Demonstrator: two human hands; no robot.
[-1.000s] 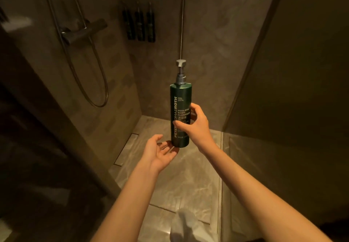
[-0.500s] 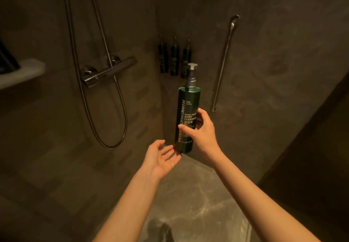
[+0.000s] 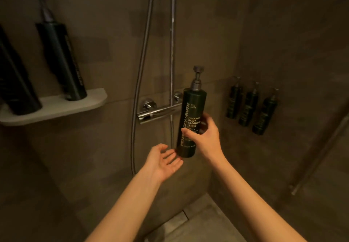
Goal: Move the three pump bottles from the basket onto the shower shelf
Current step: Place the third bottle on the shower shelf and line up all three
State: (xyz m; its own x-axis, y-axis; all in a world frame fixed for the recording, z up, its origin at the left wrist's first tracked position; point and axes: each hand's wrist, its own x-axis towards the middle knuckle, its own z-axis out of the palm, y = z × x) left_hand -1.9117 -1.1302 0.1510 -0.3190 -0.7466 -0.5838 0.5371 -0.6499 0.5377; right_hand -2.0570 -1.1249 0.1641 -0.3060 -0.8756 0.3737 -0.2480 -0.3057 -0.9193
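Note:
My right hand grips a dark green pump bottle upright in mid-air, in front of the shower mixer. My left hand is open, palm up, just below and left of the bottle's base, not touching it. A pale shower shelf juts from the left wall. On it stands one dark pump bottle, and a second dark bottle leans at the frame's left edge. The basket is out of view.
A chrome shower mixer bar with riser rail and hose is on the wall behind the held bottle. Three small dark bottles hang on the right wall. A grab rail runs down the right side.
The view has swung left and up, bringing the shelf and its two bottles into sight. Both hands kept their pose, the right still holding the bottle.

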